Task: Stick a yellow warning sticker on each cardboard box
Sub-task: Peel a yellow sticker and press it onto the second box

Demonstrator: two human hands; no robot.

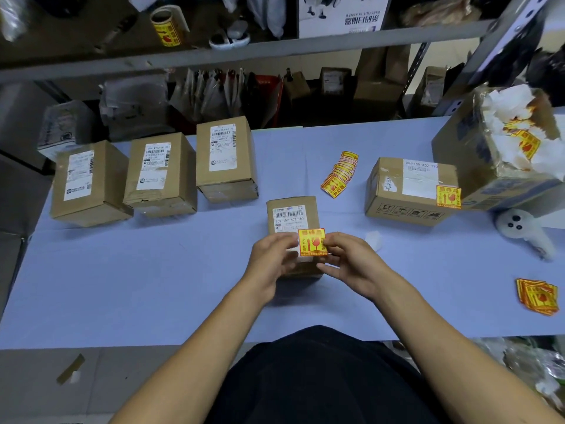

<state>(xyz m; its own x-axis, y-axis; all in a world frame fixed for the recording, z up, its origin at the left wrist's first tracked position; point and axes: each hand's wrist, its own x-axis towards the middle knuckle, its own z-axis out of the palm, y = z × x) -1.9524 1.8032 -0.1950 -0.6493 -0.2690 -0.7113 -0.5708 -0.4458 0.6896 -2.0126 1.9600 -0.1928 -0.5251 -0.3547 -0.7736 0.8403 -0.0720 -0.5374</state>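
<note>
Both hands, left hand [270, 258] and right hand [348, 261], grip a yellow warning sticker [312, 242] over the centre box [293, 215]; right of it, one box [409, 191] is labelled; left, three boxes [162, 175] appear unlabelled.

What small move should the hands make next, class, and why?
Probably lower the sticker and press it flat on the small box. Both the left hand and right hand hold it by its edges just over that box, which shows no yellow sticker yet.
</note>
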